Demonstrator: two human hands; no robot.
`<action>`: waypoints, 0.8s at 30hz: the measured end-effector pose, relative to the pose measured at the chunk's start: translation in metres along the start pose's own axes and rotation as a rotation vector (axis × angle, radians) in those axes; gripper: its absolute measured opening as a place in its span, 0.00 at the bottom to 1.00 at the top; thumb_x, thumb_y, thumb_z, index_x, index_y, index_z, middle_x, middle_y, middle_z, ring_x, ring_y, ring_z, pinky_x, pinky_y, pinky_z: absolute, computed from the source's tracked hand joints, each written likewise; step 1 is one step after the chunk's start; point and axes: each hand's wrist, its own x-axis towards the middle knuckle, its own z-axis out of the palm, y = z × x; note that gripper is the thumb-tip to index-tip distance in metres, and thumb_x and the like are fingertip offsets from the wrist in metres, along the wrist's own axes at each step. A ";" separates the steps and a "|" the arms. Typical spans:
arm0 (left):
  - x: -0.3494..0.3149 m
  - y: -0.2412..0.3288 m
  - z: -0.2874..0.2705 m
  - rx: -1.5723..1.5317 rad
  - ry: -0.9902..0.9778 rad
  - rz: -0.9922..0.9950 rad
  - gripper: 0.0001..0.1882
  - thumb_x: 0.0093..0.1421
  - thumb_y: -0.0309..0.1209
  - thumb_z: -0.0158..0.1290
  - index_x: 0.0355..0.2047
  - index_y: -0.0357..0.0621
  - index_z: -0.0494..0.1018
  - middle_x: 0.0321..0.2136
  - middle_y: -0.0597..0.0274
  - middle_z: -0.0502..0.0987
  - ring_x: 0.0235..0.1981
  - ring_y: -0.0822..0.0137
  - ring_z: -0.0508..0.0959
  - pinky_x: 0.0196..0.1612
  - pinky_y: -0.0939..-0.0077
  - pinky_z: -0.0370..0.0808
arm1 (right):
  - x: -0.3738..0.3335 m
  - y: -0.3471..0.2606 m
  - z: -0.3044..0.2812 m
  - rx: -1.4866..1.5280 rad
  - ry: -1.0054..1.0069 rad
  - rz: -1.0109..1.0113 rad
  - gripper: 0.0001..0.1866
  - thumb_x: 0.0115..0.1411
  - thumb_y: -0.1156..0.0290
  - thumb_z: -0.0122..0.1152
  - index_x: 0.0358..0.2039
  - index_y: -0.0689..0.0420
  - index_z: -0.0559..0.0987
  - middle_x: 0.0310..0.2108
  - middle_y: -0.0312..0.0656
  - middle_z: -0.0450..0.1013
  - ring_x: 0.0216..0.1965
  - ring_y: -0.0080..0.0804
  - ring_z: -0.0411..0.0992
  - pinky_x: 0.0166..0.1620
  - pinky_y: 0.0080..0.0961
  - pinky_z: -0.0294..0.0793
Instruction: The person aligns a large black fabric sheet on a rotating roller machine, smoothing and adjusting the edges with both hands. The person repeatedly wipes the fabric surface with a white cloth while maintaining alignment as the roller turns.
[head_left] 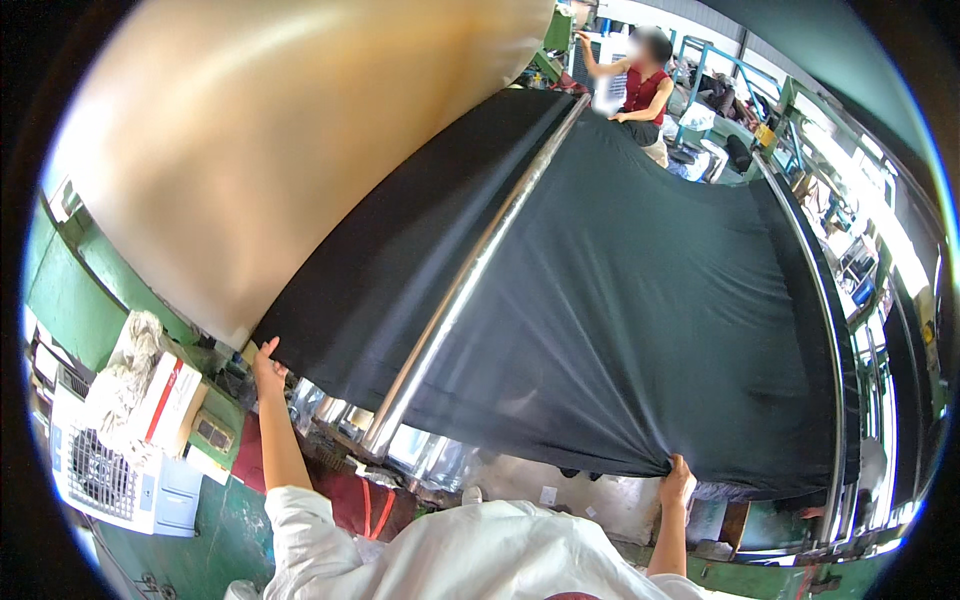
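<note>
A wide sheet of black fabric stretches from under a large, smooth, tan-gold cylinder, across a shiny metal bar, to a rail on the right. My right hand is closed on the near edge of the fabric, and creases fan out from that grip. At the left, beside the cylinder, my left hand is at the fabric's near corner, its fingers bent against the edge. Part of that grip is hidden. Across the sheet, a person in a red top has one hand raised and the other low by the fabric's far edge.
A metal rail runs along the right side. To my left, a white and blue unit with a grille carries a box with a red stripe and a bundle of pale cloth. Green machine frames stand on both sides.
</note>
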 end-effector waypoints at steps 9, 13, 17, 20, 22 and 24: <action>-0.048 -0.016 0.040 0.230 -0.265 -0.092 0.32 0.55 0.32 0.58 0.62 0.53 0.65 0.29 0.71 0.76 0.10 0.81 0.55 0.12 0.87 0.49 | -0.042 0.013 -0.003 0.003 0.328 0.121 0.09 0.43 0.84 0.57 0.26 0.59 0.70 0.27 0.50 0.70 0.30 0.56 0.70 0.35 0.43 0.68; -0.057 -0.011 0.038 0.084 -0.019 0.024 0.16 0.65 0.37 0.48 0.49 0.46 0.75 0.29 0.68 0.78 0.11 0.80 0.55 0.13 0.86 0.53 | -0.044 0.001 0.007 0.049 0.169 0.250 0.08 0.50 0.81 0.54 0.32 0.59 0.69 0.29 0.53 0.71 0.34 0.57 0.71 0.37 0.46 0.69; -0.050 -0.007 0.027 0.082 0.130 0.027 0.14 0.66 0.37 0.47 0.37 0.46 0.80 0.34 0.68 0.80 0.13 0.78 0.57 0.14 0.84 0.54 | -0.041 -0.005 0.014 -0.013 0.055 0.232 0.10 0.56 0.77 0.49 0.40 0.58 0.69 0.32 0.57 0.76 0.34 0.60 0.75 0.34 0.50 0.72; -0.046 -0.010 0.030 0.034 0.198 0.057 0.15 0.66 0.38 0.47 0.38 0.45 0.80 0.35 0.67 0.81 0.13 0.77 0.59 0.14 0.83 0.55 | -0.044 -0.006 0.016 -0.116 -0.014 0.218 0.10 0.57 0.75 0.49 0.41 0.57 0.70 0.30 0.57 0.76 0.33 0.59 0.76 0.34 0.50 0.73; -0.042 -0.011 0.028 0.044 0.230 0.070 0.16 0.67 0.39 0.46 0.38 0.46 0.81 0.26 0.69 0.74 0.12 0.77 0.60 0.13 0.82 0.55 | -0.048 -0.009 0.016 -0.170 -0.063 0.224 0.10 0.57 0.75 0.49 0.41 0.57 0.70 0.30 0.57 0.77 0.33 0.58 0.76 0.33 0.50 0.73; -0.044 -0.010 0.033 0.048 0.268 0.081 0.16 0.67 0.39 0.45 0.38 0.47 0.81 0.21 0.71 0.68 0.12 0.78 0.60 0.13 0.83 0.55 | -0.051 -0.009 0.013 -0.211 -0.107 0.256 0.10 0.57 0.75 0.50 0.40 0.57 0.71 0.29 0.56 0.77 0.32 0.58 0.76 0.32 0.50 0.73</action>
